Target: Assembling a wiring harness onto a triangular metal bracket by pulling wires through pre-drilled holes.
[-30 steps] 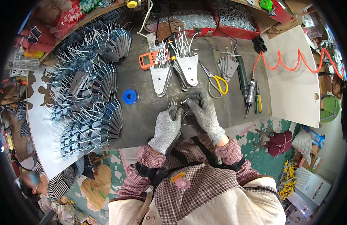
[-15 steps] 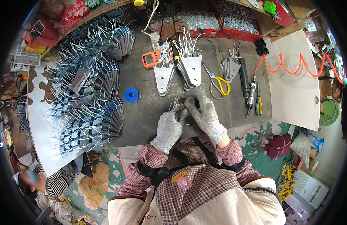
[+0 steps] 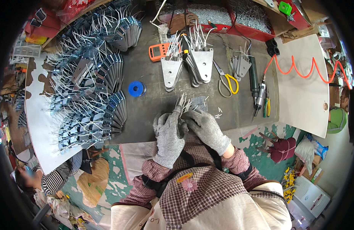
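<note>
Both hands wear grey knit gloves and meet at the table's near edge. My left hand (image 3: 170, 132) is closed around a small bunch of thin, pale wire-like pieces (image 3: 182, 102), whose tips point up away from me. Its exact kind is too small to tell. Beside it, my right hand (image 3: 206, 127) has its fingers bent in at the bunch; whatever lies between those fingertips is hidden. Just beyond the right hand lies a small clear plastic bag (image 3: 200, 102), partly covered by it. To the right of that are several short white tube pieces (image 3: 218, 113).
Two stacks of grey metal plates (image 3: 170, 73) with white wires stand ahead, near scissors (image 3: 233, 83), an orange meter (image 3: 156, 52) and a blue spool (image 3: 136, 89). Rows of wired metal parts (image 3: 85, 103) fill the left. A power screwdriver (image 3: 260, 96) and pliers (image 3: 267, 107) lie right.
My hands have moved apart slightly and nearer to me, the left one turning upright. The pale bunch, the plastic bag and the white pieces now show. The view has shifted a little.
</note>
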### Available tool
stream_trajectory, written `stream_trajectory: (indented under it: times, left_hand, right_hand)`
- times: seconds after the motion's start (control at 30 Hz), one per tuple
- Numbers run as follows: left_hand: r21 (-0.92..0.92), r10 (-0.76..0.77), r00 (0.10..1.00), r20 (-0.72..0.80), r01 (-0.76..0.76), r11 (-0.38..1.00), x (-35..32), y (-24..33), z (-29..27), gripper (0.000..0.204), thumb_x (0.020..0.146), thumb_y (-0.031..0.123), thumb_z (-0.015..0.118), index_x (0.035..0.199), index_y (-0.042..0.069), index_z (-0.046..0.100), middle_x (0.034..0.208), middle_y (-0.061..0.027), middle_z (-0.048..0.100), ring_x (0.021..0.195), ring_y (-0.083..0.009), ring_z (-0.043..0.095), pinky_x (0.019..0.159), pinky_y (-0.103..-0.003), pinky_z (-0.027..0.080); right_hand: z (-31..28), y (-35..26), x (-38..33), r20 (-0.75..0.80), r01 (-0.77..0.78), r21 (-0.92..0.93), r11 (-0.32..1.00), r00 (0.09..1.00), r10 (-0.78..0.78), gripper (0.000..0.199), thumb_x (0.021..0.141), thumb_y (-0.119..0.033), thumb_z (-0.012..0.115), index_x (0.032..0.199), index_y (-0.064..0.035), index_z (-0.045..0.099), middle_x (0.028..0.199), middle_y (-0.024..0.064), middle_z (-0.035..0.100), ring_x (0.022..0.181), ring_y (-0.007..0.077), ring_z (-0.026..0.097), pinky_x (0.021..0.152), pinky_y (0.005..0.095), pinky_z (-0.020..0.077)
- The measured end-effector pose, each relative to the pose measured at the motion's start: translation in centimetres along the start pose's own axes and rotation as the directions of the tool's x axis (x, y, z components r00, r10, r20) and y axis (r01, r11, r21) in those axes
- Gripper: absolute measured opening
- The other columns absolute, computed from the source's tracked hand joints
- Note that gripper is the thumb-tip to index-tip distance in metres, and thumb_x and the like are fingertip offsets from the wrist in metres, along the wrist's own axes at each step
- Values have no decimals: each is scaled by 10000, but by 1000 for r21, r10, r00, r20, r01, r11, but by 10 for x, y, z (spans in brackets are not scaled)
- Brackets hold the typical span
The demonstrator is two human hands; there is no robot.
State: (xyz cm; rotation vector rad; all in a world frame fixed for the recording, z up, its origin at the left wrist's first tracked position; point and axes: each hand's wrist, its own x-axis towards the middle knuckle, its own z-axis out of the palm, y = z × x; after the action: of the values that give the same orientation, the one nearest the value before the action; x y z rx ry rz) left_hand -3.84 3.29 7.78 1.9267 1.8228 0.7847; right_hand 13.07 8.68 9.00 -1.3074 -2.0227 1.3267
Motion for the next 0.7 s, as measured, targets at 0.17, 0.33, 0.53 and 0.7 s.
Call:
stream_trajectory:
  times: [0.17,0.33,0.53,0.7]
  left_hand:
    - [-75,-54,998,10,55,996,-2,-4,10,716,786,110,765,1456,10,533,965,-84,654,1017,-308,608,1068,-513,417]
    - [-179,-52,999,18,54,982,1,0,5,707,784,77,694,1448,-45,486,1021,-149,627,965,-328,600,985,-523,467]
    - [-138,-10,999,-44,4,990,3,0,8,728,773,78,676,1445,-62,435,1203,-211,584,1115,-382,573,1026,-504,478]
    - [-327,-172,984,52,180,928,12,0,1,813,767,45,685,1521,-27,393,1208,-184,626,1176,-370,568,1115,-502,421]
  right_hand:
    - [2,5,-4,-56,-1,66,998,998,5,182,941,-64,654,1110,-14,699,1038,194,678,941,410,685,811,453,559]
    - [-1,3,3,61,-103,197,975,994,93,176,926,-62,659,1074,7,724,981,183,704,912,359,718,820,420,566]
    - [-5,6,10,184,-129,204,970,979,92,210,930,-99,635,1073,10,742,1021,186,741,909,317,744,836,400,578]
    - [-51,79,2,-295,-288,47,956,911,289,248,951,-142,635,1152,-23,719,1021,213,726,913,362,725,825,434,574]
